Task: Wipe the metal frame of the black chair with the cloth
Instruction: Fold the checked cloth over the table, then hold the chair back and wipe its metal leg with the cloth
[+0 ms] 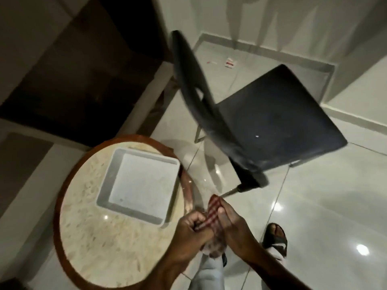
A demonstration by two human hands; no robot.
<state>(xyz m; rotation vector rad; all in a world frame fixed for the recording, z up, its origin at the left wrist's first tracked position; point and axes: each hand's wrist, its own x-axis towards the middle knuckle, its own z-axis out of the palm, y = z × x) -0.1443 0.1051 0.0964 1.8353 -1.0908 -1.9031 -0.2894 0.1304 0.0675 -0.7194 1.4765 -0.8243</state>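
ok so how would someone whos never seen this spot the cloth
Start at the round table with the white square tray on it, then look just off its right edge, where the left hand and right hand meet. The cloth is bunched between them, the only red-and-white striped thing here, just below the black chair.

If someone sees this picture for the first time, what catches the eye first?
The tilted black chair fills the upper right, one metal leg pointing down toward the hands. Below centre, the left hand and right hand grip a red-and-white checked cloth. To the left, a white square tray sits on a round marble-topped table.
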